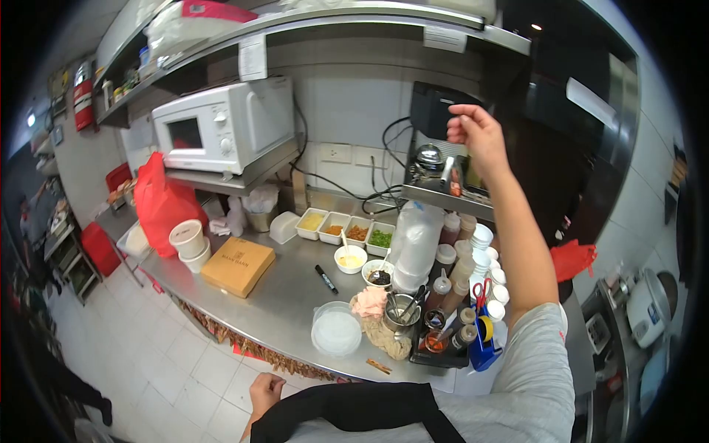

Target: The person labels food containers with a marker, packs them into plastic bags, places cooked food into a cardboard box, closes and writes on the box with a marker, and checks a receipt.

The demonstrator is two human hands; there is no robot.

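Note:
My right hand [478, 136] is raised at the upper right, in front of a black box-shaped device [432, 111] on a small metal shelf. Its fingers are curled in toward the thumb, and nothing shows in them. Below it on that shelf are a silver call bell [429, 155] and a few pen-like items [447, 171]. My left hand [266, 390] hangs low by the counter's front edge, fingers curled closed with no object visible. Nearest to it on the steel counter [284, 314] is a stack of clear round lids [336, 328].
A brown box [238, 267], white tubs [189, 244] and a red bag [159, 210] stand at left under a microwave [225, 125]. Topping trays [347, 229], bowls [351, 258], a marker [326, 279], sauce bottles [459, 277], red scissors [481, 292] and a tape dispenser [484, 351] crowd the right.

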